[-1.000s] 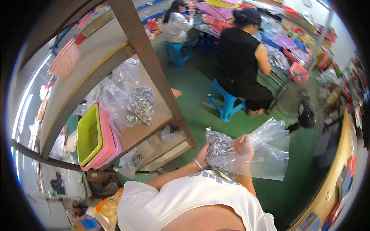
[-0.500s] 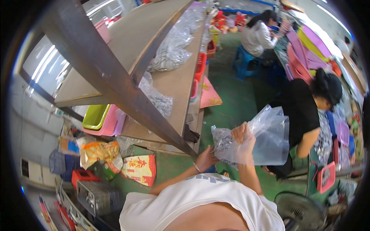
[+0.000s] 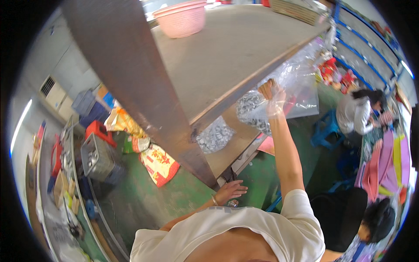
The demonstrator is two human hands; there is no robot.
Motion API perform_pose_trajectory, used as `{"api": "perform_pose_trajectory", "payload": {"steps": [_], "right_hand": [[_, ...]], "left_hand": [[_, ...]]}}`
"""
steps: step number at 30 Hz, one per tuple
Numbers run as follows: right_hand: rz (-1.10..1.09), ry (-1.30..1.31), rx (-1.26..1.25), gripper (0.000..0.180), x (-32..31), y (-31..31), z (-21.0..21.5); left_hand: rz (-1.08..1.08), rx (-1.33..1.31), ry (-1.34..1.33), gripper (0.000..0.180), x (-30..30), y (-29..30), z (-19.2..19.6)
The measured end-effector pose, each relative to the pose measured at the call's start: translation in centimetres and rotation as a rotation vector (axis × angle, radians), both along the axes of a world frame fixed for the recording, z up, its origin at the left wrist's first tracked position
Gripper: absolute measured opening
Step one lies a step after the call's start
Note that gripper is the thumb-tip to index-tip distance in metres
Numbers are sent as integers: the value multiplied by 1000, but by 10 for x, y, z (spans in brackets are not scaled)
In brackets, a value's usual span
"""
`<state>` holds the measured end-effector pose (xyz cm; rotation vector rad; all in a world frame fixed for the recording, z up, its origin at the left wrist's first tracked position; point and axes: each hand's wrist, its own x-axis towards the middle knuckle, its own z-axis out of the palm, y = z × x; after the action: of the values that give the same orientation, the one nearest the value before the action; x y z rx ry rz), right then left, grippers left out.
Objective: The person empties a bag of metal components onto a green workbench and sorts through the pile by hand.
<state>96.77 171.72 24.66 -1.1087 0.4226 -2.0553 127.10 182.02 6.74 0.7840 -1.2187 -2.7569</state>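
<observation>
My right hand [image 3: 273, 97] is closed around the gathered neck of a clear plastic bag [image 3: 252, 109] full of small silvery pieces. Its loose upper part [image 3: 303, 98] flares out past my fist. The arm reaches forward, so the bag hangs at the edge of the lower shelf [image 3: 233, 146]; whether it rests on the board I cannot tell. Another clear bag [image 3: 214, 134] of small grey pieces lies on that shelf, near the brown metal post [image 3: 161, 100]. My left hand [image 3: 231, 192] is empty, fingers spread, low beside the foot of the post.
A pink basket [image 3: 181, 19] stands on the upper shelf [image 3: 218, 56]. Printed sacks [image 3: 159, 163] and a grey crate [image 3: 98, 159] are on the floor at left. At right, one person [image 3: 355, 111] sits by a blue stool [image 3: 325, 131]; another, in black [image 3: 340, 214], is close by.
The view has turned left. My right hand has carried the bag forward and up to the lower shelf. My left hand has come away from the bag, fingers spread.
</observation>
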Motion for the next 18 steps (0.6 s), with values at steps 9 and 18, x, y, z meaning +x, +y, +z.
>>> {"api": "perform_pose_trajectory", "payload": {"steps": [9,18], "right_hand": [[19,107,96,22,-27,-110,-37],[-928,473,382,22,44,-27,-65]], "left_hand": [[331,-83,19,46,71,26,-33],[269,-129,-89,47,159,-19,-19]]}}
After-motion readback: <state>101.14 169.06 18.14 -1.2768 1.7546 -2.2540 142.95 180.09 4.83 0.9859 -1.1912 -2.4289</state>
